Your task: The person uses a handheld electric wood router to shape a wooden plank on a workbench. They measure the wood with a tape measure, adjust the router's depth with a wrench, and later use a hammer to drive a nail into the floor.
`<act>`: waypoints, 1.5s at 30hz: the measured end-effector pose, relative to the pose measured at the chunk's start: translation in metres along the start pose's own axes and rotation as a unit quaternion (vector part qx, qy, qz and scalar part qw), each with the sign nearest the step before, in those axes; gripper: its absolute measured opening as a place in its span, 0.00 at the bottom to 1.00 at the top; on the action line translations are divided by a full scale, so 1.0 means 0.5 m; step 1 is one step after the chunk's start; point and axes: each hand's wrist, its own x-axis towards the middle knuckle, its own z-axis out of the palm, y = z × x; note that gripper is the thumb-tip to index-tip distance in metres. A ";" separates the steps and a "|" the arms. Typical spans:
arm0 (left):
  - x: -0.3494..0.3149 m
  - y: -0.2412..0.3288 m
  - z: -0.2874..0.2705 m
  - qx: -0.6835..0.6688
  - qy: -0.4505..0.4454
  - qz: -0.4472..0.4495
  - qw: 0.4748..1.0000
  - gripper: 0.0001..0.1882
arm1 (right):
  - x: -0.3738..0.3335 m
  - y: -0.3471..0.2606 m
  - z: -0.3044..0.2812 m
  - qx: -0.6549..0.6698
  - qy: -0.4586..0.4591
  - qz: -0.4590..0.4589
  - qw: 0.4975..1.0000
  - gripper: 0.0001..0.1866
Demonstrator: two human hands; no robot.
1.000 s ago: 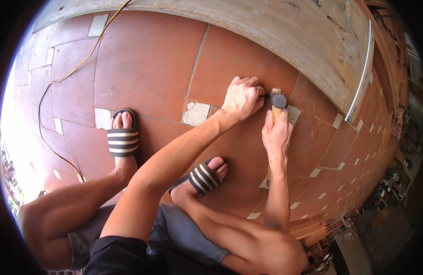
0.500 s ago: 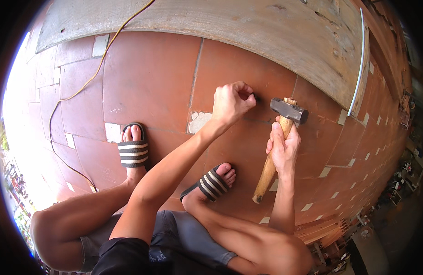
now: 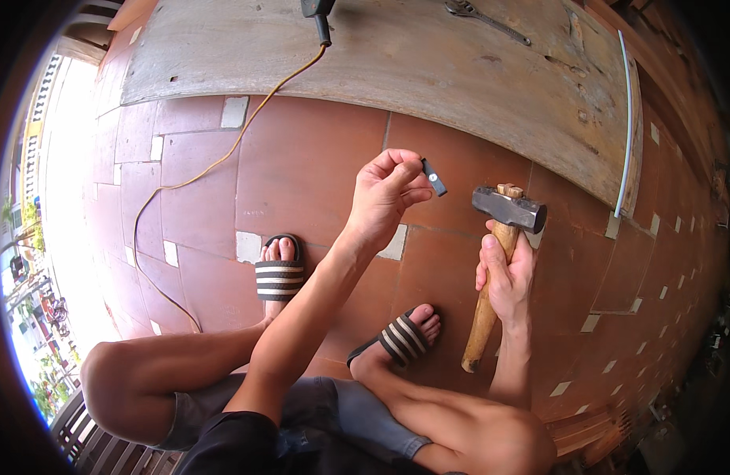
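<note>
Between the thumb and fingertips of my left hand [image 3: 383, 194] is a small dark flat piece [image 3: 434, 177] with a pale round spot in its middle. It tilts away from the fingers, held above the tiled floor. To the right, my right hand [image 3: 509, 277] wraps round the upper handle of a sledge hammer [image 3: 480, 331], just below its head. The short steel head sits across the top, with the wooden handle end poking through. The handle's lower end points down toward my lap. The hands are apart.
A long worn wooden board [image 3: 365, 67] lies ahead, with an adjustable wrench [image 3: 501, 28] and a dark corded tool [image 3: 321, 22] on it. A yellow cord [image 3: 237, 146] snakes across the floor tiles at left. A thin white rod [image 3: 623, 119] runs along the board's right end. My sandalled feet [image 3: 279, 279] are below.
My left hand has turned, so the dark piece shows plainly past the fingertips. The view has shifted, bringing the wrench and corded tool into sight. The right hand keeps its hold.
</note>
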 end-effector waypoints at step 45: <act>-0.037 -0.039 -0.007 0.060 0.056 -0.045 0.996 0.09 | -0.021 0.058 -0.011 -0.028 0.015 0.023 0.999 0.23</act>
